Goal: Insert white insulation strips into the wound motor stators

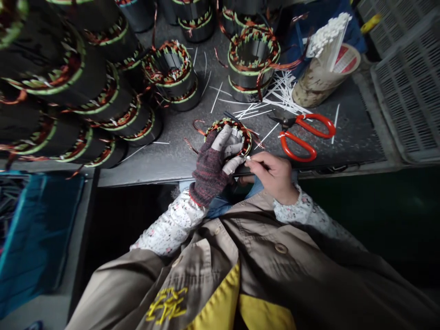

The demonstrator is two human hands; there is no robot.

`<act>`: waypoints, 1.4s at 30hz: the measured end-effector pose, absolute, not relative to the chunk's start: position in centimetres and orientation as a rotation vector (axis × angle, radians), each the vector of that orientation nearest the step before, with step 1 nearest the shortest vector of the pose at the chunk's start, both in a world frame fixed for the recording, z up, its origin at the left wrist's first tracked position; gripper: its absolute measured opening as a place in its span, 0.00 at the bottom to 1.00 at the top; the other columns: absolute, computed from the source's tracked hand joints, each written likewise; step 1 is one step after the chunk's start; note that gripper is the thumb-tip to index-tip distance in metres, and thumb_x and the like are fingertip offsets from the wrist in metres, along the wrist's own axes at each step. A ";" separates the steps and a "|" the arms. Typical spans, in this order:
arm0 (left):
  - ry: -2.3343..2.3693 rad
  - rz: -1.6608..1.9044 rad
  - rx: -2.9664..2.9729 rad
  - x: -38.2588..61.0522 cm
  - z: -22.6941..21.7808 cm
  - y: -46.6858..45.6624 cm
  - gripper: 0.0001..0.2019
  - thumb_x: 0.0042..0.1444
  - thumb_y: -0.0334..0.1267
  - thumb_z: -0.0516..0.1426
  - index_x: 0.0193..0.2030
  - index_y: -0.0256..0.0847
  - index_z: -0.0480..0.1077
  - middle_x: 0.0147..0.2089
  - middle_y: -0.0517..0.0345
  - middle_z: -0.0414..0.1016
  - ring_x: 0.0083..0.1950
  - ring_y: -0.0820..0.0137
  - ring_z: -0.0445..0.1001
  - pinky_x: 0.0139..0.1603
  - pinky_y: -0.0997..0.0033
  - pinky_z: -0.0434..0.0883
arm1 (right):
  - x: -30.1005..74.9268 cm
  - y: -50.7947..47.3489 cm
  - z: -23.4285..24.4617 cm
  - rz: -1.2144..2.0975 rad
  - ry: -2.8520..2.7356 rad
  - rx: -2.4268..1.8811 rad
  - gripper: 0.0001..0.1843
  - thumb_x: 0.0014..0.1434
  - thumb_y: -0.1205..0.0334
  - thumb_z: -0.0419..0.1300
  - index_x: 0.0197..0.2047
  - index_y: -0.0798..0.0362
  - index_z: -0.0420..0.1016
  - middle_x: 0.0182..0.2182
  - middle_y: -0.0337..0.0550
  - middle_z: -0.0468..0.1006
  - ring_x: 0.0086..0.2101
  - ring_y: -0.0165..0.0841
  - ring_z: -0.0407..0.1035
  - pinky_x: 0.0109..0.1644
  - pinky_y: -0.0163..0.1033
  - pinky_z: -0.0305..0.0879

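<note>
A motor stator (229, 128) with copper windings and green insulation sits at the near edge of the dark table (165, 158). My left hand (215, 162), in a dark knitted glove with pale fingertips, is closed over its top rim. My bare right hand (273, 174) is just to the right of it, fingers pinched on a thin white strip at the stator's side.
Many more wound stators (103, 96) are stacked at the left and back, two more (252, 57) stand mid-table. Red-handled scissors (302, 135) lie to the right, loose white strips (275, 98) behind them, a cup of white strips (323, 64), grey plastic crates (409, 82) far right.
</note>
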State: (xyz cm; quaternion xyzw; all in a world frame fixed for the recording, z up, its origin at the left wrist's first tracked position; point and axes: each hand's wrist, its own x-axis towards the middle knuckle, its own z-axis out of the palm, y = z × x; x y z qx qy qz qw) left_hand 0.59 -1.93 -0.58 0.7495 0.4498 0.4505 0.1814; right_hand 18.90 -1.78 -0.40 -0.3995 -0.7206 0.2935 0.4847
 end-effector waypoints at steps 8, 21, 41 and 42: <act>1.299 1.386 2.146 0.7 0.0 -1.7 0.09 0.69 0.43 0.57 0.50 0.51 0.77 0.41 0.58 0.82 0.46 0.66 0.81 0.60 0.50 0.78 | 19.3 -1.9 0.7 0.739 -1.809 -0.951 0.13 0.70 0.58 0.55 0.35 0.50 0.75 0.31 0.41 0.80 0.29 0.29 0.72 0.33 0.36 0.68; 1.294 1.231 2.267 0.1 -0.2 -1.5 0.10 0.68 0.38 0.57 0.52 0.50 0.77 0.49 0.55 0.83 0.57 0.63 0.80 0.70 0.49 0.70 | 19.2 -1.4 0.7 0.548 -1.836 -0.947 0.10 0.66 0.64 0.56 0.31 0.49 0.71 0.28 0.39 0.75 0.31 0.32 0.72 0.35 0.38 0.66; 1.385 1.227 2.451 0.6 0.4 -1.8 0.08 0.69 0.39 0.55 0.49 0.45 0.74 0.46 0.56 0.82 0.52 0.65 0.81 0.67 0.49 0.71 | 20.2 -1.6 3.8 0.873 -1.923 -0.883 0.18 0.68 0.58 0.56 0.26 0.50 0.70 0.24 0.38 0.71 0.27 0.30 0.67 0.32 0.38 0.63; 1.388 1.230 2.450 0.6 0.4 -1.8 0.08 0.69 0.39 0.55 0.50 0.44 0.73 0.48 0.56 0.82 0.54 0.65 0.80 0.67 0.50 0.72 | 20.6 -1.6 4.2 0.933 -1.871 -0.843 0.18 0.69 0.56 0.57 0.27 0.50 0.72 0.26 0.39 0.73 0.29 0.31 0.69 0.35 0.39 0.66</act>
